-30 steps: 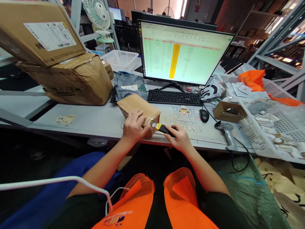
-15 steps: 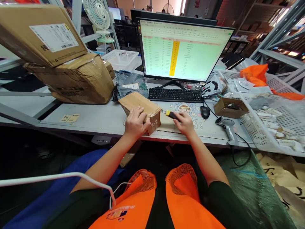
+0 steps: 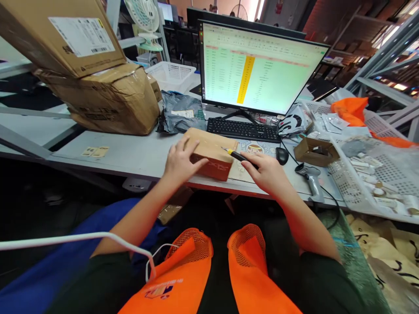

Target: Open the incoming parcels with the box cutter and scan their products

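A small brown cardboard box (image 3: 214, 150) lies on the desk in front of me, below the keyboard. My left hand (image 3: 178, 162) grips its left end, fingers spread over the top edge and thumb along the front face. In my right hand (image 3: 267, 172) is a yellow-and-black utility knife (image 3: 236, 155), its handle held under the fingers. The blade points left, over the right part of the box's top; whether it touches the cardboard I cannot tell.
Two big cartons (image 3: 108, 98) are stacked at the left. A grey plastic mailer (image 3: 181, 112), keyboard (image 3: 242, 128) and monitor (image 3: 255, 69) stand behind the box. To the right are a mouse (image 3: 282, 155), barcode scanner (image 3: 312, 181), small open box (image 3: 316, 150) and white baskets (image 3: 352, 183).
The box has turned, so its long front side now faces me. My left hand has shifted left with its fingers spread wider. The knife has moved from the box's right end to over its top.
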`<move>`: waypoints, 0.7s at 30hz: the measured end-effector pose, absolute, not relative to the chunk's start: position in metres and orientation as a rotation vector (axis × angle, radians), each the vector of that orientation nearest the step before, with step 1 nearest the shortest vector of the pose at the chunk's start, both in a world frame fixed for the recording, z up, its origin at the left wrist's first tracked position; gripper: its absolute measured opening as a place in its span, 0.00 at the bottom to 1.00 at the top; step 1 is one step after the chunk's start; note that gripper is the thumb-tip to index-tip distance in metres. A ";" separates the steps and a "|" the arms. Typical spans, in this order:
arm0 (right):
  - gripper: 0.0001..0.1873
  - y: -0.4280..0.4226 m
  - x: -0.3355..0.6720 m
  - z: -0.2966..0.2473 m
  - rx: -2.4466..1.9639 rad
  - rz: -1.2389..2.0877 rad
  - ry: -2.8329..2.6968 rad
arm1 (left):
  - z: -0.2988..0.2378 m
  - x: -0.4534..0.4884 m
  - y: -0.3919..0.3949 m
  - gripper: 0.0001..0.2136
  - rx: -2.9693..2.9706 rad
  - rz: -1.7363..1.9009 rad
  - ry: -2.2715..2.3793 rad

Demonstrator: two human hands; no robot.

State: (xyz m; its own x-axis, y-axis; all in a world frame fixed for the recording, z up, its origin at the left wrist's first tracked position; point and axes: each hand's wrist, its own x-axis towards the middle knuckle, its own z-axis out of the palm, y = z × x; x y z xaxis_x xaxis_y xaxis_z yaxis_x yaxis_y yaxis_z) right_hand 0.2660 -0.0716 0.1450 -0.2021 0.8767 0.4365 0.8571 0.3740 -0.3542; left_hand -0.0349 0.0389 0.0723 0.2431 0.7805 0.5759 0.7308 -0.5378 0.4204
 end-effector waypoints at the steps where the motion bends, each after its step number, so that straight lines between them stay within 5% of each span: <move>1: 0.23 -0.069 0.260 0.152 -1.534 0.006 -2.122 | 0.069 -0.022 0.024 0.35 2.448 1.183 1.533; 15: 0.21 -0.039 0.217 0.196 -1.840 -0.035 -2.317 | 0.054 0.004 0.005 0.31 2.445 1.323 1.477; 21: 0.26 -0.051 0.312 0.207 -1.881 0.025 -2.274 | 0.051 -0.002 0.012 0.31 2.414 1.359 1.344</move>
State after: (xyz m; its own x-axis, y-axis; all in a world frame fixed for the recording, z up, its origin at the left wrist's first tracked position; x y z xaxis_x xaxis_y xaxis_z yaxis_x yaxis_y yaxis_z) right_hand 0.3125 -0.0508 0.2069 -0.1771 0.9749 0.1351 0.9717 0.1950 -0.1331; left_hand -0.0015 0.0125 0.0507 0.2302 0.7112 0.6642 0.6562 -0.6175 0.4337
